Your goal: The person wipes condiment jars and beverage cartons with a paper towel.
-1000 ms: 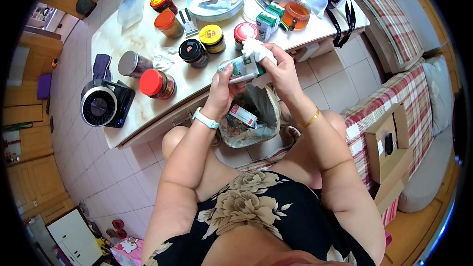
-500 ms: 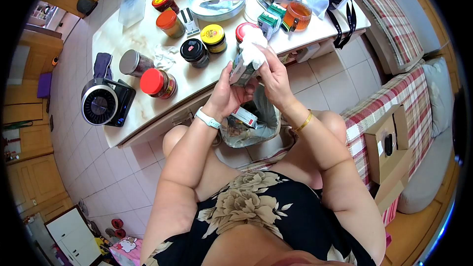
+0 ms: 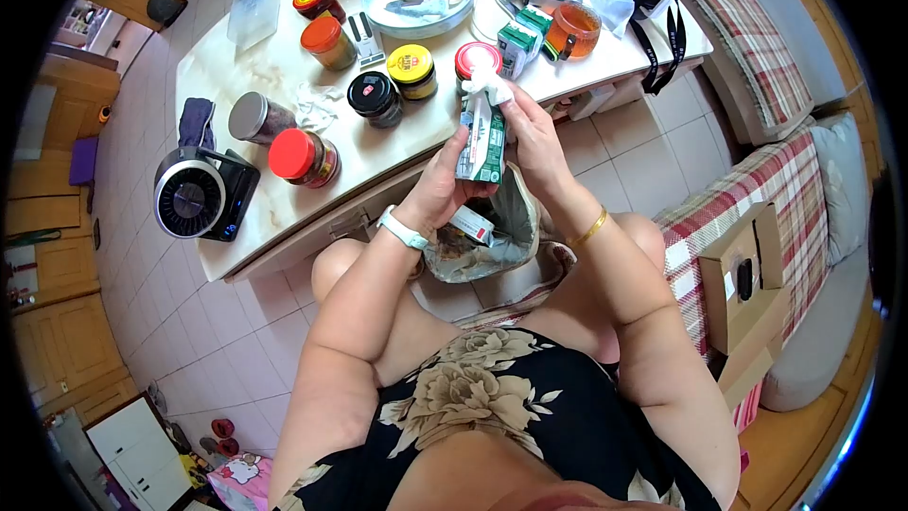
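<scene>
Over the trash bin, my left hand (image 3: 439, 191) is closed around the lower part of a green-and-white drink carton (image 3: 483, 147). The carton stands roughly upright, with one printed side turned toward me. At its top edge my right hand (image 3: 532, 137) pinches a crumpled white tissue (image 3: 489, 88); some of its fingers are hidden behind the carton. Just beyond the tissue stands a red-lidded jar (image 3: 478, 59) on the table. Below my hands is the lined trash bin (image 3: 487, 265), with a white-and-red carton (image 3: 472, 224) inside.
On the marble-look table (image 3: 255, 246) are several jars, including a black-lidded jar (image 3: 375, 99) and a yellow-lidded jar (image 3: 412, 71). More green cartons (image 3: 520, 40) stand beside a glass of amber liquid (image 3: 574, 30). A small fan (image 3: 194, 197) sits at the left corner.
The carton has turned more upright, so its green-and-white printed side now shows. My right hand and the tissue have shifted slightly down, uncovering more of the red jar lid.
</scene>
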A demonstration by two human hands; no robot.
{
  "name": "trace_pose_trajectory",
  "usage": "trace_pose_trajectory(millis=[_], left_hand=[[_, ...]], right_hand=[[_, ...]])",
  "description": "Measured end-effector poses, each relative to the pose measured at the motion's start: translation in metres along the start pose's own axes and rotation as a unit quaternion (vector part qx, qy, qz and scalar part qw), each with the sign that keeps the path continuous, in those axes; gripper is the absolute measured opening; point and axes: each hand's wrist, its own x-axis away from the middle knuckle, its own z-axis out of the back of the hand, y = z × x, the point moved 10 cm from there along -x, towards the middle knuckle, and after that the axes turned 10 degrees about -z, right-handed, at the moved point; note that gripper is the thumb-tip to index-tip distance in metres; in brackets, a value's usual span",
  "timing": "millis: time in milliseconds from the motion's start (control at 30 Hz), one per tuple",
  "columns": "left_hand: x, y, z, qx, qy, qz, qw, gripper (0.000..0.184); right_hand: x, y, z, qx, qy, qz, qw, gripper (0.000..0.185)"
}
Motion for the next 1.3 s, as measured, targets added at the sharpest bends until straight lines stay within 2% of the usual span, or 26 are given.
trace_pose_trajectory(millis=[67,133,167,200,267,300,333,400,467,533,600,633,667,733,800,867,933,1000,1033,1133,1200,1267,1300], left_hand=[[-0.002,0.003,0.002,-0.025,-0.011,-0.027,0.999,0.053],[-0.001,0.01,-0.004,-0.048,-0.01,-0.044,0.998,0.052],[0.0,0.015,-0.005,-0.073,-0.01,-0.061,0.995,0.051],[0.0,0.016,-0.005,-0.072,-0.009,-0.062,0.995,0.051],[0.0,0.018,-0.006,-0.089,-0.021,-0.064,0.994,0.051],[-0.001,0.017,-0.003,-0.089,-0.02,-0.064,0.994,0.051],[-0.003,0.016,0.001,-0.094,-0.021,-0.078,0.992,0.053],[-0.003,0.018,0.0,-0.099,-0.022,-0.092,0.991,0.055],[0.001,0.027,0.004,-0.097,0.048,-0.123,0.986,0.058],[0.0,0.03,0.004,-0.113,0.023,-0.14,0.983,0.062],[0.005,0.041,0.016,-0.112,0.109,-0.194,0.968,0.061],[-0.001,0.045,0.026,-0.102,0.082,-0.23,0.964,0.059],[-0.007,0.046,0.04,-0.029,0.107,-0.223,0.968,0.057],[-0.008,0.054,0.038,0.028,0.103,-0.191,0.976,0.057],[-0.008,0.06,0.036,0.028,0.099,-0.202,0.974,0.057],[-0.009,0.06,0.039,-0.011,0.087,-0.226,0.97,0.055],[-0.013,0.05,0.047,-0.072,0.079,-0.191,0.976,0.046],[0.001,0.05,0.023,-0.168,0.066,-0.271,0.945,0.045],[0.005,0.055,0.017,-0.29,0.034,-0.344,0.893,0.047],[0.001,0.05,0.029,-0.289,0.025,-0.341,0.894,0.05],[0.001,0.06,0.024,-0.249,-0.007,-0.373,0.894,0.048],[-0.01,0.05,0.049,-0.059,0.093,-0.247,0.963,0.046],[-0.007,0.059,0.044,-0.049,0.099,-0.262,0.959,0.045]], right_hand=[[0.0,0.006,0.009,0.011,0.019,-0.028,0.999,0.038],[0.002,-0.012,0.019,0.036,0.065,0.073,0.995,0.038],[0.004,-0.013,0.028,0.018,0.105,0.076,0.991,0.039],[0.004,-0.015,0.027,0.019,0.104,0.075,0.992,0.039],[0.009,-0.031,0.028,0.058,0.122,0.139,0.981,0.041],[0.011,-0.029,0.023,0.122,0.113,0.142,0.976,0.039],[0.011,-0.021,0.015,0.218,0.093,0.102,0.966,0.036],[0.03,-0.036,-0.023,0.365,0.074,0.271,0.887,0.035],[0.034,-0.032,-0.028,0.349,0.074,0.27,0.894,0.038],[0.039,-0.033,-0.037,0.394,0.06,0.291,0.87,0.04],[0.046,-0.032,-0.043,0.411,0.046,0.281,0.866,0.042],[0.053,-0.031,-0.052,0.429,0.031,0.294,0.853,0.043],[0.059,-0.03,-0.06,0.448,0.017,0.307,0.84,0.043],[0.069,-0.031,-0.07,0.464,0.008,0.326,0.824,0.045],[0.075,-0.03,-0.076,0.481,-0.009,0.343,0.807,0.045],[0.072,-0.033,-0.074,0.478,-0.004,0.348,0.807,0.045],[0.062,-0.038,-0.067,0.469,0.01,0.334,0.817,0.044],[0.052,-0.041,-0.058,0.461,0.01,0.342,0.819,0.043],[0.049,-0.043,-0.054,0.466,0.023,0.346,0.814,0.043],[0.052,-0.042,-0.055,0.476,0.043,0.342,0.809,0.042],[0.057,-0.041,-0.063,0.471,0.021,0.338,0.815,0.042],[0.062,-0.038,-0.067,0.478,0.014,0.341,0.809,0.043],[0.065,-0.038,-0.07,0.48,0.009,0.34,0.808,0.043]])
